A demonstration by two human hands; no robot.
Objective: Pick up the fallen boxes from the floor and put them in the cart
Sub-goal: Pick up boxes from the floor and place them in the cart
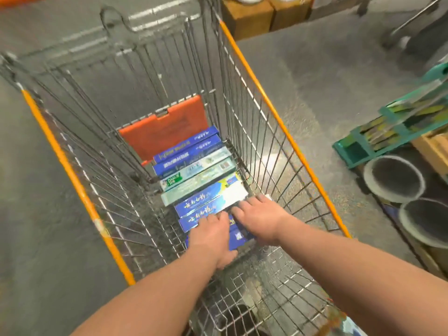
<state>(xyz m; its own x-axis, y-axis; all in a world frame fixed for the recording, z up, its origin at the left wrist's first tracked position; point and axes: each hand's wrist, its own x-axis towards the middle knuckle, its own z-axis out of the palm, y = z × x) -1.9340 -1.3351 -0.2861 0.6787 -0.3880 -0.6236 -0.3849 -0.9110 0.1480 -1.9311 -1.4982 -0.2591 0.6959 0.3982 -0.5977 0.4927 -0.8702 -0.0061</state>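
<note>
A wire shopping cart (286,132) with orange rails fills the view. Along its bottom runs a row of several flat boxes, blue ones (186,146) at the far end, pale green ones (194,175) in the middle, blue ones (206,204) nearest me. Both my hands reach down into the cart. My left hand (213,236) lies on the nearest blue box (238,237), fingers curled over its far edge. My right hand (257,212) rests on the right end of the same boxes, fingers pressed against a white-ended blue box (232,194).
An orange plastic flap (164,132) stands folded at the cart's far end. On the grey floor to the right sit a teal rack (392,132) and two round grey tubs (395,178). Cardboard boxes (247,18) stand beyond the cart.
</note>
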